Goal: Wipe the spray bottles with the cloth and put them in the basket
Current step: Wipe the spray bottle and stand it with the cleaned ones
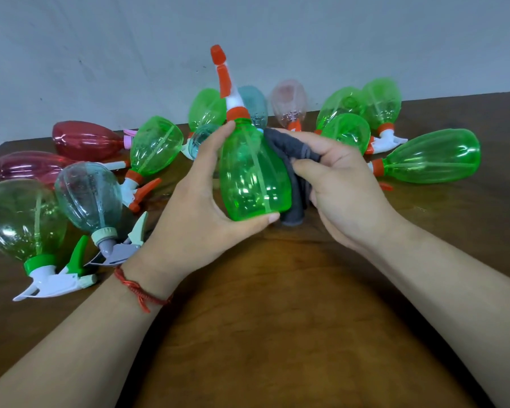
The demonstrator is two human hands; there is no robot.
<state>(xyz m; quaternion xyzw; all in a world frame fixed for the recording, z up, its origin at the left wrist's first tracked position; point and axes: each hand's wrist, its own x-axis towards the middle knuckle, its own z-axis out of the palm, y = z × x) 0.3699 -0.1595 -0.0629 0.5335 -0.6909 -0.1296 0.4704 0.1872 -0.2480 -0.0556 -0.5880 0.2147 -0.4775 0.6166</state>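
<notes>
Currently left hand [200, 198] grips upright translucent green plastic spray bottle [253, 175], steadying it; right hand [333, 184] fingers [308, 169] pinch dark grey cloth [289, 160] against its right side to wipe.

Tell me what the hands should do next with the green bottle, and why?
Probably rub the gray cloth down the green bottle. The left hand grips the green bottle upright, and the right hand holds the gray cloth against its side, so wiping looks like the natural next step.
</notes>
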